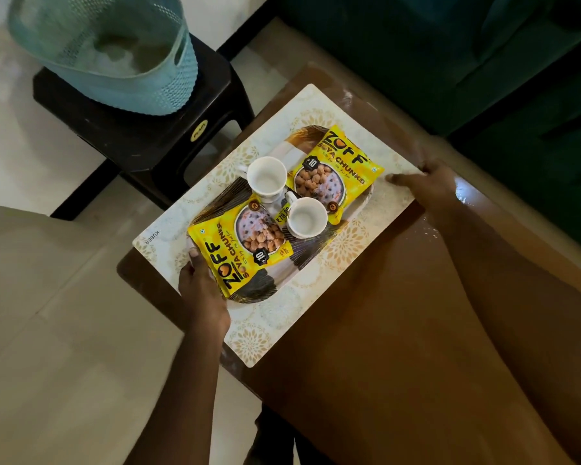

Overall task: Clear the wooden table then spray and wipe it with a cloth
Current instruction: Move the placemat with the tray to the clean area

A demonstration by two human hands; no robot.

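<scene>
A brown wooden table (399, 330) carries a cream patterned placemat (336, 263). On the mat rests an oval dark-and-gold tray (265, 290) with two white cups (266, 176) (306, 217) and two yellow soya chunk packets (336, 169) (245, 253). My left hand (202, 290) grips the tray's near-left rim, thumb on the nearer packet. My right hand (430, 182) is at the mat's far-right edge with its fingers curled on it.
A black plastic stool (155, 129) stands left of the table with a light-blue mesh basket (114, 58) on top. A dark green sofa (483, 62) runs along the table's far side. Pale tiled floor (47, 330) lies to the left.
</scene>
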